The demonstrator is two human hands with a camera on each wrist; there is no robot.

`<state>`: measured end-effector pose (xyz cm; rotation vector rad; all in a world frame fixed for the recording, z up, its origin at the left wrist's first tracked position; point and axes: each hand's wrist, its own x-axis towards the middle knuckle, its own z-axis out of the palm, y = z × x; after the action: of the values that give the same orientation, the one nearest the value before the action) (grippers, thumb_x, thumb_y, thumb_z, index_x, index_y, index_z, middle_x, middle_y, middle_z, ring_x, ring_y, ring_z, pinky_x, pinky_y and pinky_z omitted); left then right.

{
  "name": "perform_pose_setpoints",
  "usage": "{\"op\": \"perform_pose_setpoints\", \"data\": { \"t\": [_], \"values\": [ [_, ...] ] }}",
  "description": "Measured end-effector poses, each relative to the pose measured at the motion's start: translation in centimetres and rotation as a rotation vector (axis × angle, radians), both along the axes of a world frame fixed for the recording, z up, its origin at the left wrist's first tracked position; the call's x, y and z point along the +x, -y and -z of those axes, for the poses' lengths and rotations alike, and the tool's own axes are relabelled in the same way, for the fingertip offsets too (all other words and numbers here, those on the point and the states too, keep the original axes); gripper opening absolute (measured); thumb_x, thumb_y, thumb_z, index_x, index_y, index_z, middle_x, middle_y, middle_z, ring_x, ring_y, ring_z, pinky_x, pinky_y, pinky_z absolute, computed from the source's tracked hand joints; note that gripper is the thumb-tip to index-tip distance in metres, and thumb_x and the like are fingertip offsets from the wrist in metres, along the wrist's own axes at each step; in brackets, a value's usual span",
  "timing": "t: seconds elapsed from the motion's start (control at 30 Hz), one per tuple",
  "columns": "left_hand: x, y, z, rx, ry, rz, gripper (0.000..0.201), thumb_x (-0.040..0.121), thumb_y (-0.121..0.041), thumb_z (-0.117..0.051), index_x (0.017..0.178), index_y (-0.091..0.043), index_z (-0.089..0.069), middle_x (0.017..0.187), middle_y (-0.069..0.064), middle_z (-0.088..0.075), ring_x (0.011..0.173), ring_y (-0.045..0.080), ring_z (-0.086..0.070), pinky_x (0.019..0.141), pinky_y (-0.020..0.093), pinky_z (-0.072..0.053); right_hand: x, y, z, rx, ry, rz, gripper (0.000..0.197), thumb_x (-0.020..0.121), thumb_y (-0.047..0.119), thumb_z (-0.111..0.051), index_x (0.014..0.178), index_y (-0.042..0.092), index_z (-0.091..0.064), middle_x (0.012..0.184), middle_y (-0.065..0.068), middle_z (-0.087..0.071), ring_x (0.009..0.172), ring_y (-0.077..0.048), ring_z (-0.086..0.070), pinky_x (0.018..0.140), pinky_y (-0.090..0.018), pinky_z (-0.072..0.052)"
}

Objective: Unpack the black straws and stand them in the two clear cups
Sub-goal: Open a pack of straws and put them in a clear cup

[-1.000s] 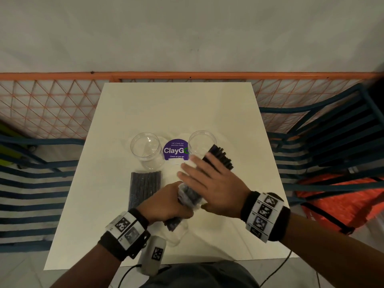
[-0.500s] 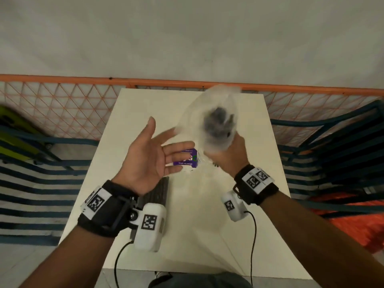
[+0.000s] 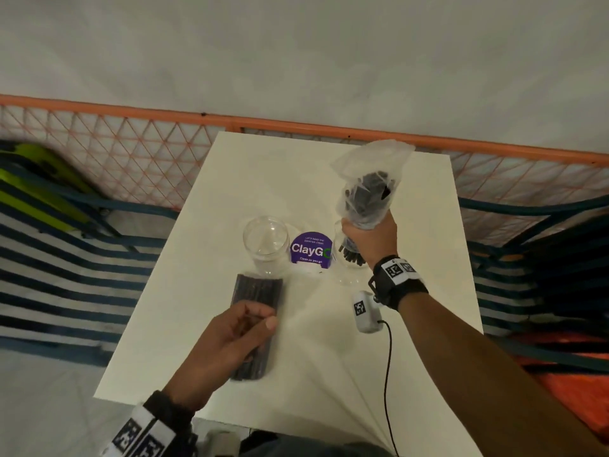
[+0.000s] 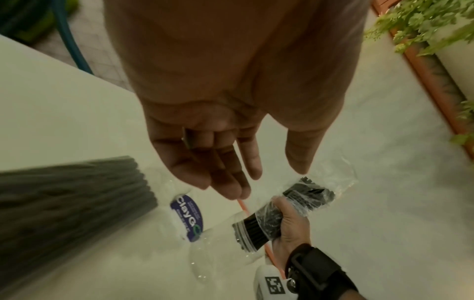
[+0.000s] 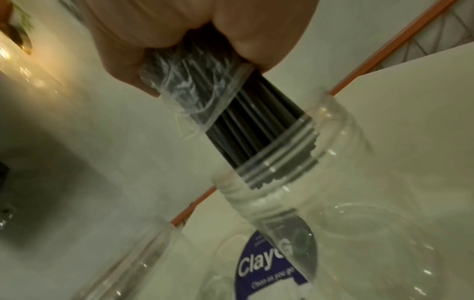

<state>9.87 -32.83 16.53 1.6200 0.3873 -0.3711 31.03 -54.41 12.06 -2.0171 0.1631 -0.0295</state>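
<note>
My right hand [image 3: 366,233] grips a clear plastic bag of black straws [image 3: 365,192] and holds it upright over the right clear cup [image 3: 346,275]. The bare lower ends of the straws [image 5: 259,140] stick out of the bag and dip into the right cup's mouth [image 5: 330,154]. The left clear cup [image 3: 265,242] stands empty. A second pack of black straws [image 3: 258,288] lies flat on the white table [image 3: 412,258] in front of it. My left hand [image 3: 255,319] hovers over that pack's near half with relaxed fingers [image 4: 231,174] and holds nothing.
A purple ClayGo sticker [image 3: 311,250] lies between the cups. An orange mesh fence [image 3: 131,159] runs behind the table. Blue-striped chairs [image 3: 66,265] flank it on both sides. A cable [image 3: 389,374] hangs from my right wrist camera over the table's near right.
My right hand lifted the bag off the table, turned it upright and lowered the straw ends into the right cup. My left hand let go, rose open, then dropped over the second pack.
</note>
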Motion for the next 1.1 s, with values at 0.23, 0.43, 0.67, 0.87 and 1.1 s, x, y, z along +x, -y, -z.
{"op": "perform_pose_setpoints", "data": {
  "t": [0.23,0.43,0.67,0.87,1.1],
  "values": [
    [-2.4,-0.5,1.8,0.098,-0.058,0.036,0.012,0.083,-0.038,-0.075,0.093,-0.033,-0.071,0.085,0.005,-0.074,0.068,0.01,-0.064,0.063,0.027,-0.049,-0.9,0.6,0.8,0.042,-0.03,-0.04,0.068,0.065,0.039,-0.084,0.123,0.017,-0.056,0.116,0.0,-0.068,0.107,-0.019,-0.065,0.094,-0.036,-0.054],
    [-2.1,-0.6,3.0,0.221,-0.023,0.126,0.014,0.087,-0.028,-0.072,0.1,-0.022,-0.07,0.088,-0.001,-0.075,0.069,0.008,-0.069,0.06,0.017,-0.053,-1.5,1.9,-2.3,0.296,0.067,0.041,0.048,0.07,0.03,-0.085,0.111,0.017,-0.063,0.104,0.009,-0.071,0.097,-0.008,-0.068,0.085,-0.028,-0.055],
    [-2.5,-1.8,5.7,0.421,-0.054,0.284,0.054,0.063,-0.081,-0.063,0.098,-0.04,-0.065,0.094,-0.026,-0.072,0.082,-0.001,-0.07,0.078,0.028,-0.059,-3.2,4.8,-10.9,0.6,0.391,0.179,0.045,0.089,-0.002,-0.063,0.123,0.018,-0.041,0.112,0.015,-0.057,0.098,0.016,-0.06,0.084,-0.008,-0.047],
    [-2.5,-2.4,6.0,0.384,-0.089,0.259,0.016,0.083,-0.046,-0.073,0.097,-0.047,-0.065,0.097,-0.013,-0.076,0.087,0.009,-0.072,0.085,0.037,-0.058,-6.3,10.3,-10.2,0.543,0.335,0.213,0.043,0.088,0.028,-0.069,0.127,0.018,-0.055,0.113,0.005,-0.066,0.108,-0.017,-0.063,0.087,-0.031,-0.052],
    [-2.3,-2.7,6.4,0.425,-0.064,0.263,0.015,0.088,-0.035,-0.072,0.101,-0.032,-0.066,0.091,-0.021,-0.074,0.077,0.0,-0.072,0.072,0.019,-0.052,-13.7,14.0,2.9,0.018,-0.556,0.281,0.076,0.063,0.055,-0.084,0.122,0.015,-0.057,0.1,-0.006,-0.07,0.065,-0.018,-0.067,0.054,-0.029,-0.052]
  ]
}}
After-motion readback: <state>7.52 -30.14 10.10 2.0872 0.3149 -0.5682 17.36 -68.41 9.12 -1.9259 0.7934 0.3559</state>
